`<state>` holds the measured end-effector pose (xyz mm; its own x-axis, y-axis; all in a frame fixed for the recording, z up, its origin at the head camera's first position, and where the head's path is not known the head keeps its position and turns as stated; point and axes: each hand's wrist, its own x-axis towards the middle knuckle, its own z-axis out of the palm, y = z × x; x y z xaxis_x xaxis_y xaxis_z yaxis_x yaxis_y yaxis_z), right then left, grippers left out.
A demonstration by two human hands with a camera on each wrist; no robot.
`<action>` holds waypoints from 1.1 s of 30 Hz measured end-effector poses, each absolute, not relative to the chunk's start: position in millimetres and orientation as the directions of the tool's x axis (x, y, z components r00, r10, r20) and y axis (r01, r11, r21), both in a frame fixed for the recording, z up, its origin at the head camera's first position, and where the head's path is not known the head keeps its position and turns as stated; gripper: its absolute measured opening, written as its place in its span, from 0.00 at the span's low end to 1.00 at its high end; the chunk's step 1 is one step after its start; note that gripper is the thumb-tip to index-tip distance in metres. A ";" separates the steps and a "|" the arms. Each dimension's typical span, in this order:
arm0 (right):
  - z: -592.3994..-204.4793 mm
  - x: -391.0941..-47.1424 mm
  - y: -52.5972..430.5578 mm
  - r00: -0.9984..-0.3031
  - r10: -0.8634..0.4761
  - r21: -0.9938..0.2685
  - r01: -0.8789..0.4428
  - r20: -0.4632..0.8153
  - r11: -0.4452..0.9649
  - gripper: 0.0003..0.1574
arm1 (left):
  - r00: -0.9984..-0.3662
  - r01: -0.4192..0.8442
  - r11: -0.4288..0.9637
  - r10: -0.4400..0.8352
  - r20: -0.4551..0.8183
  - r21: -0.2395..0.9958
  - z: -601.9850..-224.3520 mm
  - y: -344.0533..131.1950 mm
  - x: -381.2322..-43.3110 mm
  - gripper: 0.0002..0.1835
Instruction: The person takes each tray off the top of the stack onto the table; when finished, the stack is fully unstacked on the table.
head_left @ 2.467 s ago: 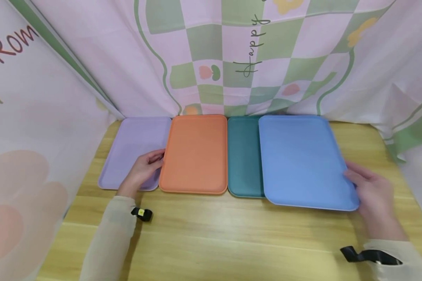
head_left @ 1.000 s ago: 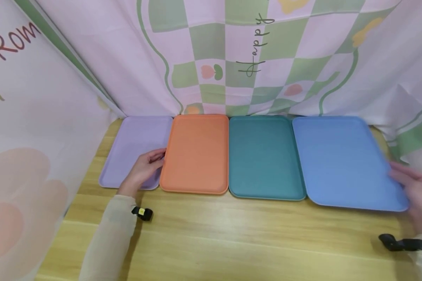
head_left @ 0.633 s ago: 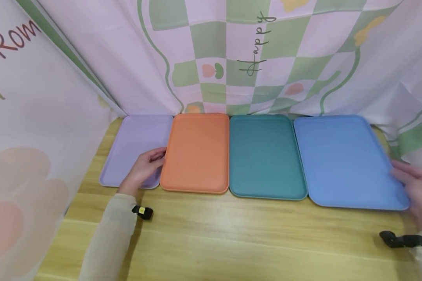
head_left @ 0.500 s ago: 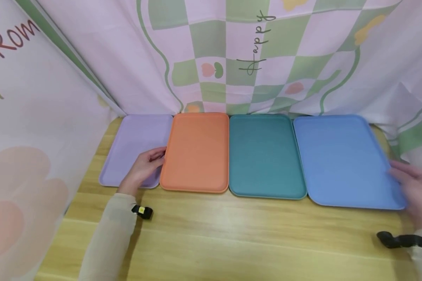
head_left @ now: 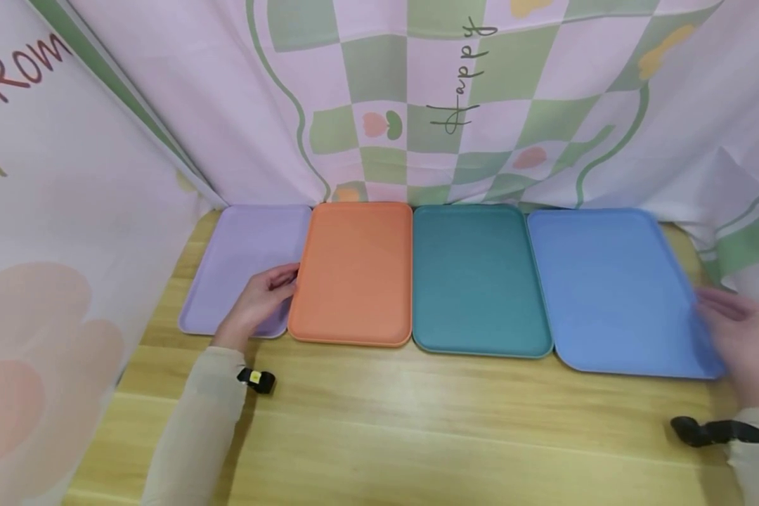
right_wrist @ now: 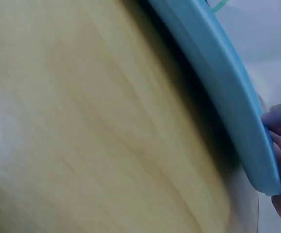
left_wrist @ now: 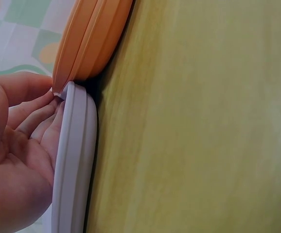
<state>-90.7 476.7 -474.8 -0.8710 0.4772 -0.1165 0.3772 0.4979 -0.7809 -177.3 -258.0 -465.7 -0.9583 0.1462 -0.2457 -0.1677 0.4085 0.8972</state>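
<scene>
In the head view, my left hand [head_left: 258, 303] reaches over the purple tray [head_left: 247, 246] and pinches the left edge of the orange tray [head_left: 354, 274]. Up close, the left wrist view has the thumb against the orange rim [left_wrist: 89, 41], while the other fingers curl in where it meets the purple rim [left_wrist: 75, 160]. A blue tray [head_left: 613, 288] is at the right end of the row. Its right edge is held by my right hand [head_left: 743, 344], which is blurred. Dark shadow lies under the blue rim [right_wrist: 233, 102] in the right wrist view.
Between the orange and blue trays lies a teal tray [head_left: 477, 281]. All the trays sit side by side on a wooden table [head_left: 417, 422]. A patterned curtain [head_left: 379, 126] hangs along the far edge, with more cloth at both sides.
My right hand has carried the blue tray rightward off the teal tray, which is now uncovered. In the last half second, that hand and the tray's right edge shift slightly left. My left hand stays put.
</scene>
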 end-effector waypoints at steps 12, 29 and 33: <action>-459.5 -89.7 458.4 -0.858 0.504 -0.521 0.477 -0.101 0.708 0.37 | -0.962 -0.160 0.376 0.147 -0.229 0.913 -468.9 -258.6 -178.0 0.29; -440.6 -102.2 407.6 -0.865 0.484 -0.896 0.312 -0.130 0.316 0.32 | -0.959 -0.176 0.416 0.131 -0.251 0.892 -464.8 -259.4 -176.0 0.29; -439.7 -107.3 386.8 -0.927 0.359 -0.979 0.162 -0.108 0.126 0.26 | -0.958 -0.178 0.420 0.134 -0.255 0.890 -464.5 -259.5 -176.1 0.29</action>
<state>-107.3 386.8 -439.7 -0.9273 0.3586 -0.1078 0.1624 0.1257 -0.9787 -176.1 -259.5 -464.5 -0.9577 0.1338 -0.2547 -0.1779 0.4204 0.8897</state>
